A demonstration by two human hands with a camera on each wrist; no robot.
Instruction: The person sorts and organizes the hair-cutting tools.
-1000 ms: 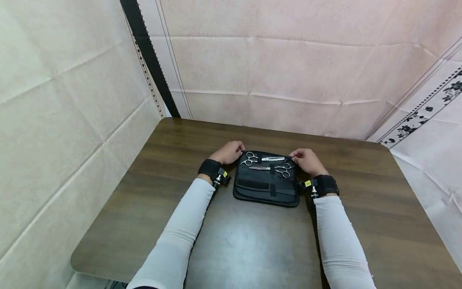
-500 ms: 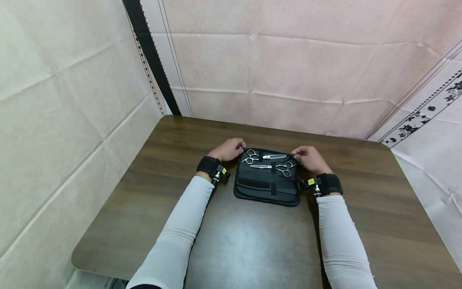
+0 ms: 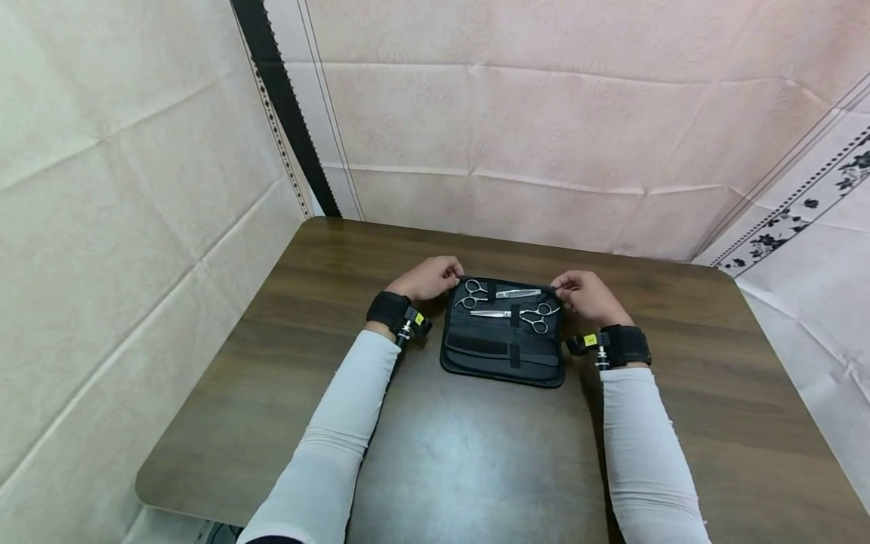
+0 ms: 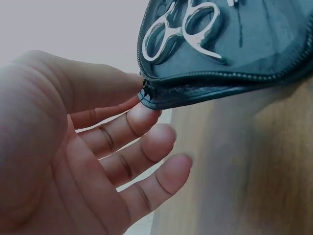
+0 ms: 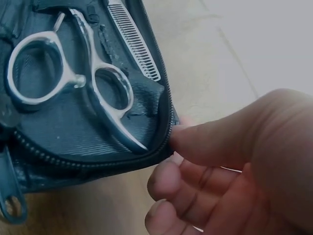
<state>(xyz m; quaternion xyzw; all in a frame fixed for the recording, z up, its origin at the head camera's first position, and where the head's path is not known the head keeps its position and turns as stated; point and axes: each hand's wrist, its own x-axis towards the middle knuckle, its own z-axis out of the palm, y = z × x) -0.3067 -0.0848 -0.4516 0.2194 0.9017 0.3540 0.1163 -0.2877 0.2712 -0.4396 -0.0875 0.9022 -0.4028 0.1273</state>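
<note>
An unfolded black zippered scissors case [image 3: 479, 329] lies in front of me on the table. My left hand [image 3: 428, 278] pinches its far left corner between thumb and index finger; the other fingers are spread below in the left wrist view. At the far right corner, my right hand [image 3: 587, 296] pinches the zippered edge with thumb and fingers. Thinning scissors [image 3: 518, 293], with a comb-like blade [image 5: 134, 44], sit strapped along the far side, handles to the left. Below them, a second pair of scissors [image 3: 491, 313] points its blade left, its finger rings [image 5: 36, 100] to the right.
The wooden table [image 3: 285, 393] has a rounded left corner, with a grey sheen in front of the case. Pale cloth [image 3: 544, 136] hangs behind and at both sides. A metal zipper pull [image 5: 12, 196] dangles from the case's edge.
Both hands have moved slightly away from me, and the case's far edge has risen in the head view with them. Its near edge stays about where it was.
</note>
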